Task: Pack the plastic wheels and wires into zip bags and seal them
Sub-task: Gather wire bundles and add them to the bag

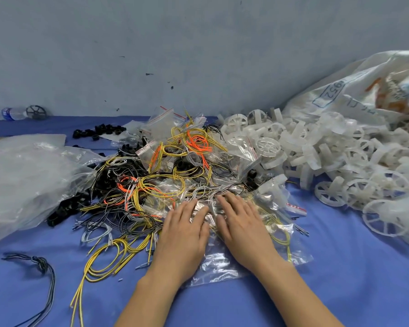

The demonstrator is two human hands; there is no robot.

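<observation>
Here: left hand [182, 234] and right hand [244, 230] flat on a zip bag [222, 265].
Fingers straight, gripping nothing, palms down side by side at near centre. Wires [151, 185] tangle just beyond and to the left; wheels [328, 161] heap at the right on the blue cloth [340, 279].

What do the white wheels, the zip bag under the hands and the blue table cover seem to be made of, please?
White wheels: likely moulded plastic, milky translucent, matte, with thin spokes. Zip bag: thin clear plastic film, glossy; it crinkles and shows glare. Blue table cover: probably cloth, matte, without glare.
</observation>
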